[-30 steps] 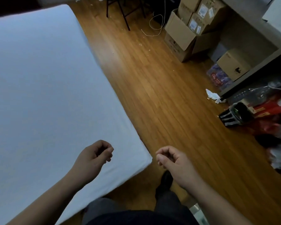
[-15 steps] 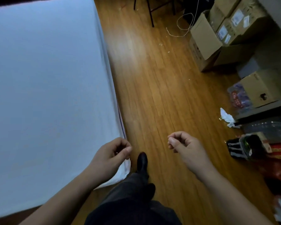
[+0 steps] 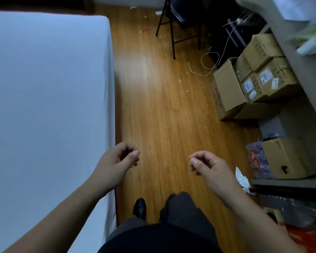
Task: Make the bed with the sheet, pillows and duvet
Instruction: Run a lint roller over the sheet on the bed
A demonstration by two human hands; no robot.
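- Head view: the sheet [image 3: 44, 106] already lay smooth and flat over the bed, its right edge hanging down the mattress side beside the wooden floor [image 3: 162, 115]. No pillows or duvet showed anywhere in the picture.
- Head view, the step in hand: judging by the covered mattress, the sheet part looked done, and the person stood in the aisle alongside the bed with both feet on the floor, between steps of the task.
- Head view, the hands: the left hand [image 3: 117, 161] hung in front of the body with its fingers loosely curled and nothing in them, just off the right edge of the sheet and not visibly touching it. The right hand [image 3: 210, 167] was also loosely curled and empty, out over the floor and well apart from the bed.
- Head view, the surroundings: cardboard boxes [image 3: 254, 83] were stacked on the far right under a shelf, a folding chair [image 3: 181, 21] stood at the far end of the aisle, and a white cord [image 3: 210, 64] trailed across the floor near the boxes.
- Head view, the next move: it probably called for finding the pillows and duvet, which lay out of view, then bringing them to the bed with both free hands.
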